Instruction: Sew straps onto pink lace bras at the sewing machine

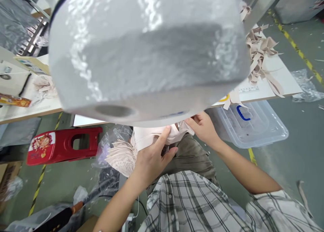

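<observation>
"In the head view, where is the cloth?"

"Your pale pink cloth is in front of your lap, just below the big grey housing in the picture (which hides its upper edge)."

"And the left hand?"

"Your left hand lies on it, forefinger stretched out over the cloth, thumb spread well away."

"The right?"

"Your right hand is at the cloth's right end, thumb against the edge, other fingers curled; the tips are partly covered, so I cannot tell whether they pinch."

"What's around them?"

"Left of your cloth, a bunch of lace pieces; farther left, a red stool. To your right, a clear bin and, on the white table, beige strips."
</observation>
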A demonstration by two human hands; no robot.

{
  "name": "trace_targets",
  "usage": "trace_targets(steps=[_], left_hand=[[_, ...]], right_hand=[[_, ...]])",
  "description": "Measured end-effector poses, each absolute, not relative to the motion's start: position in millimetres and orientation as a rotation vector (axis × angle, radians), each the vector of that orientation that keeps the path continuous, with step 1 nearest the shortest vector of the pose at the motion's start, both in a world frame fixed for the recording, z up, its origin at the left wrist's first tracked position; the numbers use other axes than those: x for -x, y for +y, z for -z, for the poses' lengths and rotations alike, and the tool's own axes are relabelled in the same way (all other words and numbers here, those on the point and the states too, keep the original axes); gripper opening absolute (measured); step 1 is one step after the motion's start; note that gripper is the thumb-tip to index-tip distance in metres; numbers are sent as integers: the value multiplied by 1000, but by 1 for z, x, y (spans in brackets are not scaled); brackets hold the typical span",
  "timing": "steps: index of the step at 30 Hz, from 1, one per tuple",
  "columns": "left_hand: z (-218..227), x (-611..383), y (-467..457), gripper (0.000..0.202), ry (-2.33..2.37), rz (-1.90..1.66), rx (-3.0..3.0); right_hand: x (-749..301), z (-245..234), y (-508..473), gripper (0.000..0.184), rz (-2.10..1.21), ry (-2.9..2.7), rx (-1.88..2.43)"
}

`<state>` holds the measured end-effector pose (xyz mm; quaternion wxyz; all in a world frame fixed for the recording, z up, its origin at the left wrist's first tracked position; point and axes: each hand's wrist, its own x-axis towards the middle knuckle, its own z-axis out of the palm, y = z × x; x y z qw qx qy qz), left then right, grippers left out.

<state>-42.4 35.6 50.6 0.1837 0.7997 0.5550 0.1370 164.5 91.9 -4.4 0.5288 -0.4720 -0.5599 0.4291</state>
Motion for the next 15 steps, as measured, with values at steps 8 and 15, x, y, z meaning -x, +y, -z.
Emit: trace_targets(steps=[8,15], left_hand=[[-47,41,34,65,1578,-359,-2240],[-35,43,31,98,1695,-424,-2240]], right_hand=[[-158,-1,83,15,-1099,-1284,1074],[-152,-13,76,18,-1094,-1281,1145]])
